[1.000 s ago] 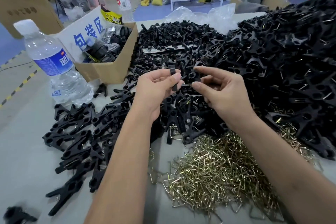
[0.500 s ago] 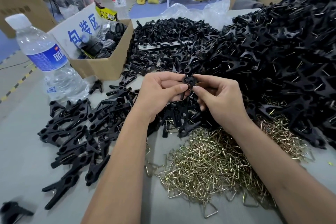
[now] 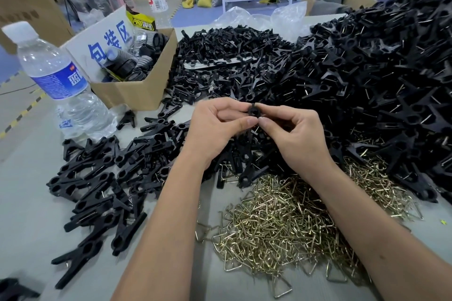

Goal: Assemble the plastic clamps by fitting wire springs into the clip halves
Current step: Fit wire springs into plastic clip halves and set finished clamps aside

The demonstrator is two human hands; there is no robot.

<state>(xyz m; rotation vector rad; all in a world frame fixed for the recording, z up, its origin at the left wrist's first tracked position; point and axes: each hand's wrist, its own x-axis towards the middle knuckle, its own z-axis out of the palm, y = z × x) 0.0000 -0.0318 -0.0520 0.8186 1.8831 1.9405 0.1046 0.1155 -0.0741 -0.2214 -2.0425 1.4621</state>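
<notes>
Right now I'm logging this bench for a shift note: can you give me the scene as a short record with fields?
Left hand: pinching the black clip
Right hand: pinching the same clip from the other side
Wire springs: loose brass-coloured heap, near edge
Clip halves: black pile, centre back
Larger clip pile: on the right
Laid-out clamps: on the left
Water bottle: upright, far left
Cardboard box: behind the laid-out clamps

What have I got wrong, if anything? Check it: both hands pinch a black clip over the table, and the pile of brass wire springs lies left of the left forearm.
The springs' side is wrong. In the head view the wire springs lie between the forearms and out to the right. Left of the left forearm lie black clamps. Both hands, left hand and right hand, do pinch a black clip.
</notes>
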